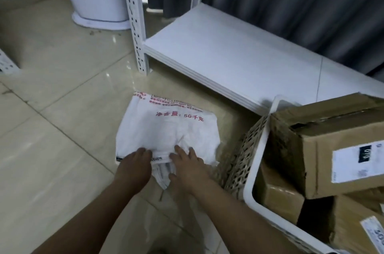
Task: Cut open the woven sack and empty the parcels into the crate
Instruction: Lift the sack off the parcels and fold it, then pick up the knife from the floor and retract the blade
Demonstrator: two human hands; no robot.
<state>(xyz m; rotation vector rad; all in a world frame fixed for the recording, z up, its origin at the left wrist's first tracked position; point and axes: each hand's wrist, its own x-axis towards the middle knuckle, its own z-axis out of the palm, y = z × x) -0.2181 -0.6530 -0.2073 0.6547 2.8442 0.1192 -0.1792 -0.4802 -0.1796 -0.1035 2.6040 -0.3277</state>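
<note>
Woven sack (168, 129) is lying flat and limp on the floor just beside the crate (257, 162), which is already holding cardboard parcels (324, 145). Both hands, left hand (135, 167) and right hand (188, 167), are pressing spread fingers on its near edge, gripping nothing. Emptying looks done; only tidying the sack seems left.

We're reading red "50" just beyond our hands on the woven sack (168, 129), and "SWS" showing between them.

Glossy beige tile floor (62, 120) — white metal shelf unit (228, 60) w/ grey curtain (291, 4) behind
</note>
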